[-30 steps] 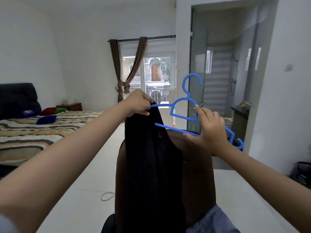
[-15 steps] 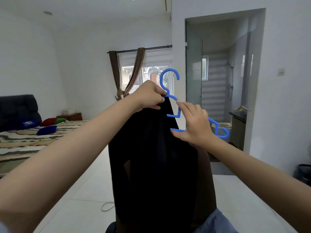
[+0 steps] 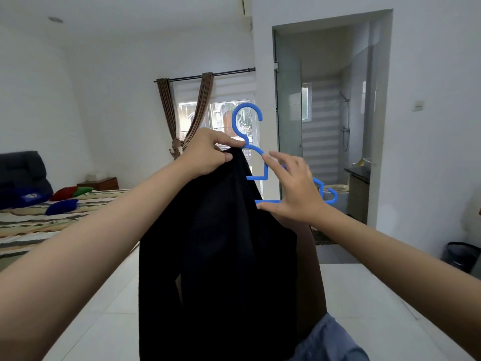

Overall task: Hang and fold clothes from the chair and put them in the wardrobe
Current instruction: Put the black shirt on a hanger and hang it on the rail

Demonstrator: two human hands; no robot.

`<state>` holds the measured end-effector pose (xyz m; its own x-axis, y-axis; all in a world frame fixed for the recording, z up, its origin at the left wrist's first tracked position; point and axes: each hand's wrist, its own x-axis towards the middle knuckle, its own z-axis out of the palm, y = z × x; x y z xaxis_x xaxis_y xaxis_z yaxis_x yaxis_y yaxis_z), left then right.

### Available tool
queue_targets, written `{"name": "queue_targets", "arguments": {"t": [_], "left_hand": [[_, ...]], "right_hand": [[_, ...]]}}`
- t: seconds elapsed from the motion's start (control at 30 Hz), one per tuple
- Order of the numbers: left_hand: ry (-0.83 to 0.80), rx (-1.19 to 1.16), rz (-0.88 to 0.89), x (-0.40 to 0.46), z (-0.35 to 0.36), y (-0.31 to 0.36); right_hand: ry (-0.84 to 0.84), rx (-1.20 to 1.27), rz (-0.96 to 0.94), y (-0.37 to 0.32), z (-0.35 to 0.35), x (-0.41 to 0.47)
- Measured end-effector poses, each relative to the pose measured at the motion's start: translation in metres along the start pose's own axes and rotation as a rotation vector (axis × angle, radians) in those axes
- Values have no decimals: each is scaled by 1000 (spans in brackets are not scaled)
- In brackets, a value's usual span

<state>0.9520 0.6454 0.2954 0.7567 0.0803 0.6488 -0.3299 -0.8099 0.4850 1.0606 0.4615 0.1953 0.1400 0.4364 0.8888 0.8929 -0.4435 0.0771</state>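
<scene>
**Black garment held up on a blue hanger**

The left hand [image 3: 208, 153] sits just above the centre of the view, fingers and thumb curled tight, pinching the top edge of the long black cloth garment [image 3: 216, 256] together with the neck of the bright blue plastic clothes hanger [image 3: 256, 162]. The hanger's open hook stands upright at 12 o'clock from that hand, in front of the window. The garment hangs straight down from the pinch toward 6 o'clock and fills the middle of the view; one shoulder of the hanger is hidden under the cloth.

The right hand [image 3: 294, 190] lies at about 3 o'clock from the left hand, close beside it. Its fingers are spread and nearly straight across the exposed shoulder of the hanger, the thumb at the lower bar where the bar meets the cloth. Whether it grips the bar cannot be told. The far tip of the hanger shows beyond that hand, toward 3 o'clock.

Behind the garment, toward 5 o'clock, a brown garment [image 3: 311, 277] hangs, and a blue-grey cloth [image 3: 330, 342] lies below it. A bed with a striped cover [image 3: 39, 225] stands at 9 o'clock, and a glass-doored bathroom [image 3: 325, 126] opens at 2 o'clock.
</scene>
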Motion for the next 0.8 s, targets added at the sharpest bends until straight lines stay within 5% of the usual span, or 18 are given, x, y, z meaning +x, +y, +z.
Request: {"name": "queue_targets", "arguments": {"t": [0.17, 0.4, 0.63, 0.8], "left_hand": [[72, -37, -12, 1, -6, -5], [116, -83, 1, 2, -19, -3], [132, -40, -48, -10, -48, -29], [89, -61, -35, -19, -47, -46]], "right_hand": [[147, 32, -149, -12, -5, -30], [-436, 253, -70, -8, 19, -77], [-74, 110, 9, 27, -4, -82], [-26, 16, 4, 43, -23, -63]]}}
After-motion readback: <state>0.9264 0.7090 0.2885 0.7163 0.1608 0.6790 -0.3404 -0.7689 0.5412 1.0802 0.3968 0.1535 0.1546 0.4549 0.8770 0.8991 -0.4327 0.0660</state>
